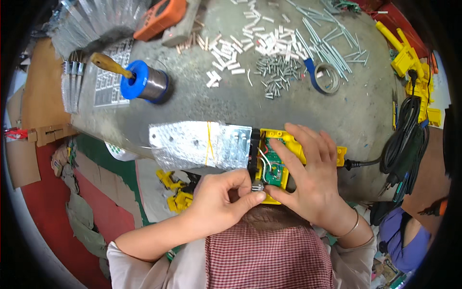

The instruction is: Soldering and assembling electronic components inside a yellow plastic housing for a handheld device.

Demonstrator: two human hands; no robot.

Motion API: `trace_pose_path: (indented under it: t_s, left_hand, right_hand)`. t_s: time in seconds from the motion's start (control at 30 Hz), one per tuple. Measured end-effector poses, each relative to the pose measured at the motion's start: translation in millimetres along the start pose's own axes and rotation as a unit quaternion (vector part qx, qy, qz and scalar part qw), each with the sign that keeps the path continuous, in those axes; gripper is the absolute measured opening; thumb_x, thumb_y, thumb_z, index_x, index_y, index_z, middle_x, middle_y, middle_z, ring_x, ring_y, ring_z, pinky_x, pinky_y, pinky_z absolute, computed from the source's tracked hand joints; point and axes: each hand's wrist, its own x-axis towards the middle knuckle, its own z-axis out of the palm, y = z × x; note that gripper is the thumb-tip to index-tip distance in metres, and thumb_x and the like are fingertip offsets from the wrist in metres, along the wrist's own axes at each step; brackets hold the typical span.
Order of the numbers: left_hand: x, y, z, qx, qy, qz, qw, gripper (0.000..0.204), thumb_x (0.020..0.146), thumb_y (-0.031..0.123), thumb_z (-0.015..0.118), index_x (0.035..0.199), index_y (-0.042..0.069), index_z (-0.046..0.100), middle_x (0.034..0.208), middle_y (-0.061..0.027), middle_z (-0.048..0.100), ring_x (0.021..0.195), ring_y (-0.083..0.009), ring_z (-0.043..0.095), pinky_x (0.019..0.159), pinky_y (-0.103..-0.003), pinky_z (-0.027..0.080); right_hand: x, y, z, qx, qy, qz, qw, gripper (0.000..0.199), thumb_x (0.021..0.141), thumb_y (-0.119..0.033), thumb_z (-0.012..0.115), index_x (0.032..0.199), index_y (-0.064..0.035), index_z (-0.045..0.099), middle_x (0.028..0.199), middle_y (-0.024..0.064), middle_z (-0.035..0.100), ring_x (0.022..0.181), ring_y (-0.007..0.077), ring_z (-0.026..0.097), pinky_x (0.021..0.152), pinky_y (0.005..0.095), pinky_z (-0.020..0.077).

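The left hand (219, 197) is closed in a pinch. Its thumb and finger hold a small gray part (258, 186) at the near edge of the yellow case (297, 150). The right hand (313, 178) is open, with its fingers spread across the case. One fingertip reaches over the green board (274, 179), and the thumb is just beside the gray part.

The case lies on its back at the near side of the counter (202, 106), so we can see the board and two white wires (264, 158) inside. A black cord (358, 164) comes out of its right end. At its left end is a black piece (254, 151), and next to that is a shiny metal plate (238, 144). Most of the plate is in clear wrap (185, 142) with a yellow band (210, 144) around it.

Farther back, to the left, a blue spool (156, 85) of gray wire has a wooden handle (110, 65) sticking out of it. Near the middle is a pile of screws (276, 72). White tubes (231, 53) lie scattered behind and to the left of them. To the right are a roll of tape (327, 79) and long thin rods (332, 53).
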Motion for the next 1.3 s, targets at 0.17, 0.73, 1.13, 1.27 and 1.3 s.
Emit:
trace_pose_path:
  t_s: [0.17, 0.73, 1.13, 1.27, 1.3]
  left_hand:
    - [-3, 14, -9, 0.117, -0.003, 0.054, 0.992, 0.032, 0.088, 0.017, 0.076, 0.072, 0.004, 0.050, 0.061, 0.0041, 0.049, 0.055, -0.0020, 0.043, 0.047, -0.022, 0.033]
    - [158, 70, -125, 0.498, 0.126, 0.374, 0.773, 0.011, 0.077, 0.004, 0.069, 0.088, 0.001, 0.069, 0.091, -0.0150, 0.067, 0.086, -0.0341, 0.065, 0.078, -0.040, 0.050]
    - [120, 83, -110, 0.400, 0.170, 0.458, 0.775, 0.011, 0.085, 0.003, 0.065, 0.095, 0.002, 0.062, 0.087, -0.0111, 0.067, 0.075, -0.0252, 0.065, 0.065, -0.036, 0.049]
    - [77, 79, -81, 0.062, 0.039, 0.334, 0.940, 0.009, 0.087, 0.006, 0.070, 0.094, 0.001, 0.066, 0.084, 0.0010, 0.065, 0.072, -0.0045, 0.057, 0.062, -0.021, 0.046]
    - [68, 76, -72, -0.006, 0.005, 0.310, 0.951, 0.009, 0.087, 0.005, 0.071, 0.094, 0.001, 0.066, 0.084, -0.0001, 0.066, 0.071, -0.0059, 0.058, 0.063, -0.020, 0.046]
  right_hand:
    - [-10, 6, -26, 0.038, 0.065, -0.029, 0.997, 0.066, 0.069, -0.033, 0.080, 0.129, -0.0123, 0.060, 0.144, 0.0133, 0.046, 0.138, 0.0343, 0.038, 0.114, 0.0532, 0.0235]
    - [-163, 250, -115, -0.203, 0.198, 0.515, 0.809, 0.067, 0.087, -0.044, 0.068, 0.143, -0.0134, 0.047, 0.114, 0.0214, 0.066, 0.104, 0.0338, 0.064, 0.093, 0.0379, 0.0478]
    - [-186, 219, -117, 0.424, 0.529, 0.302, 0.671, 0.068, 0.088, -0.027, 0.066, 0.144, 0.0014, 0.040, 0.095, 0.0105, 0.057, 0.084, 0.0184, 0.059, 0.078, 0.0319, 0.0512]
    - [-93, 79, -129, 0.697, 0.421, 0.040, 0.580, 0.064, 0.092, -0.024, 0.059, 0.145, -0.0003, 0.032, 0.087, 0.0059, 0.045, 0.084, 0.0191, 0.052, 0.086, 0.0375, 0.0483]
    - [-76, 59, -128, 0.682, 0.436, 0.013, 0.587, 0.061, 0.093, -0.027, 0.057, 0.143, -0.0008, 0.034, 0.085, 0.0051, 0.045, 0.082, 0.0189, 0.051, 0.087, 0.0389, 0.0465]
